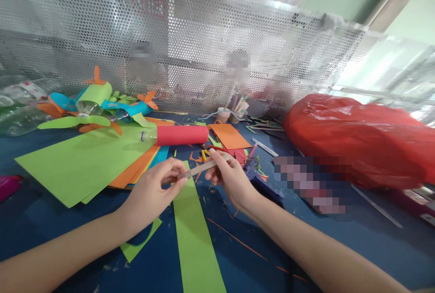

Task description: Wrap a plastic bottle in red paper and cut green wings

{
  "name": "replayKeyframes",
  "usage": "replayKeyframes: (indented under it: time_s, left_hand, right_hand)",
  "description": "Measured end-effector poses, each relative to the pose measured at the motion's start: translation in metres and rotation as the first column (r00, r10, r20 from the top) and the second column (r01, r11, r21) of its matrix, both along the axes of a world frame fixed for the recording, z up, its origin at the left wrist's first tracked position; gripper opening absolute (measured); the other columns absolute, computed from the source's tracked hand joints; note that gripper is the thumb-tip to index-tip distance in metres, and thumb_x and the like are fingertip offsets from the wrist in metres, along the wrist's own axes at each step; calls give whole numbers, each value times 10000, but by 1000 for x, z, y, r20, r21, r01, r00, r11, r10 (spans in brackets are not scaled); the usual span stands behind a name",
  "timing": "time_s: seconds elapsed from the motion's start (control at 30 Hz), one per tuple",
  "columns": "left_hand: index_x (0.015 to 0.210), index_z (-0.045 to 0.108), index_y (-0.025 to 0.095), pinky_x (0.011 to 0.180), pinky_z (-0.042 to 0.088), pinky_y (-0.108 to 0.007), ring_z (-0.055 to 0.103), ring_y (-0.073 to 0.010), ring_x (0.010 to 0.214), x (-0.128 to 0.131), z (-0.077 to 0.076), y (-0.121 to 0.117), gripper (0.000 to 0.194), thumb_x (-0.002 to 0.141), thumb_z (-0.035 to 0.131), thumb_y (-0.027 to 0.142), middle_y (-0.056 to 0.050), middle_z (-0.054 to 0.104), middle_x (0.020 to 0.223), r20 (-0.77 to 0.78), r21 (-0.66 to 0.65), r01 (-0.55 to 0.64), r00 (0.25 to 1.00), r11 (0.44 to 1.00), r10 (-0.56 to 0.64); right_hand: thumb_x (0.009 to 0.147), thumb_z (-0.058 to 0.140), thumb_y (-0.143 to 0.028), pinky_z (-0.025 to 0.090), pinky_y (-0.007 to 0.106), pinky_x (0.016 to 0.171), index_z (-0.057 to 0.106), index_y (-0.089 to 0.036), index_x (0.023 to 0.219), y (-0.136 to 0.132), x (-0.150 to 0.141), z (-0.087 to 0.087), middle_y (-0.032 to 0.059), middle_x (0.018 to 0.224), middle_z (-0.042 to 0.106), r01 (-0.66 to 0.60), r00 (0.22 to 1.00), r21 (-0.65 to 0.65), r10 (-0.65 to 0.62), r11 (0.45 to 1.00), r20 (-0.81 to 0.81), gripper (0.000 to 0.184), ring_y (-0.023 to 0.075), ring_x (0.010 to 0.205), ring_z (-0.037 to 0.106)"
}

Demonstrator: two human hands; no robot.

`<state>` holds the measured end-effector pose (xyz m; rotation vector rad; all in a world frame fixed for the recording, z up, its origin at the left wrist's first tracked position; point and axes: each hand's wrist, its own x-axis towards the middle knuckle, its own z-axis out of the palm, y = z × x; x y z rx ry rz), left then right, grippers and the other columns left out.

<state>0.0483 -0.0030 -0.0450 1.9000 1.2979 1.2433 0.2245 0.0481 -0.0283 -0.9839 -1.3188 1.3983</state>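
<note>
A short, narrow, pale strip that looks like tape [204, 166] is stretched between my two hands above the table. My left hand [153, 188] pinches its left end between thumb and fingertips. At the other end, the thumb and fingers of my right hand [231, 178] are closed on it. Below the strip lies a long band of light green paper [195, 238], flat on the blue table. Behind my hands a plastic bottle wrapped in red paper [182, 134] rests on its side, its clear neck pointing left.
Green paper sheets [78, 166] lie left, over orange and blue ones. Paper-covered bottles with petal-like blades [98, 102] stand behind them. A dark blue tool [263, 184], pen cups [239, 110] and a big red plastic bag [353, 134] are to the right. Perforated metal panels [204, 30] form the back.
</note>
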Motion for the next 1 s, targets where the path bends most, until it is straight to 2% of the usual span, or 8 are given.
replayKeyframes:
  time_s: [0.13,0.2,0.27,0.37,0.53,0.7,0.83,1.0]
  left_hand:
    - [1283,441,200,973,485,-414,578,-231,1125,-9,2,12,389,913,480,312,-110,536,1289,-308,270,-66,939,961,151]
    - [1296,475,144,1049,388,-490,502,-287,1200,-17,0,19,425,925,459,350,-145,540,1281,-500,373,-43,832,927,240]
    - [1237,550,69,1050,358,-524,483,-338,1189,-23,-3,24,486,918,453,423,-191,578,1211,-628,379,-36,723,925,286]
    - [1211,584,9,1012,358,-563,450,-407,1179,-28,-7,26,698,868,433,597,-248,577,1198,-726,331,-80,615,940,308]
    - [1197,610,30,993,352,-561,424,-425,1183,-26,-12,23,832,789,416,729,-250,566,1192,-769,264,-89,581,960,266]
    - [1122,657,144,1002,344,-545,448,-388,1157,-26,-20,25,732,727,501,741,-184,564,1169,-723,264,-105,637,959,268]
    - [1262,567,127,1038,312,-534,409,-391,1234,-28,-26,27,827,723,492,750,-191,526,1278,-691,216,-131,680,968,246]
    - [1277,559,81,1044,303,-548,368,-415,1277,-29,-24,29,898,713,476,774,-231,474,1346,-711,126,-122,682,985,175]
  right_hand:
    - [908,427,-482,351,209,426,551,-190,746,13,15,11,-53,425,483,180,939,313,-258,933,227,356,106,393,441]
    - [936,411,-417,397,227,514,573,-185,831,25,28,14,-15,551,583,125,743,535,-436,836,508,302,132,509,543]
    - [939,432,-309,435,255,654,607,-180,969,38,39,13,37,775,681,-116,386,609,-529,785,756,219,167,695,619]
    - [904,482,-206,428,310,787,675,-152,977,51,49,6,113,920,694,-241,179,551,-522,799,834,214,233,869,622]
    - [870,578,-336,383,397,922,685,-126,1067,48,43,1,188,1115,618,-312,64,509,-516,803,854,307,334,1079,515]
    - [862,603,-341,412,392,878,663,-84,1037,46,32,4,200,986,655,-329,-14,417,-446,847,895,317,326,985,566]
    - [865,604,-269,432,355,834,640,-83,1025,51,27,3,198,980,672,-264,4,381,-394,886,919,249,305,969,614]
    - [879,558,-203,452,314,721,635,-88,961,47,22,1,199,905,695,-201,111,371,-355,907,928,161,274,874,659]
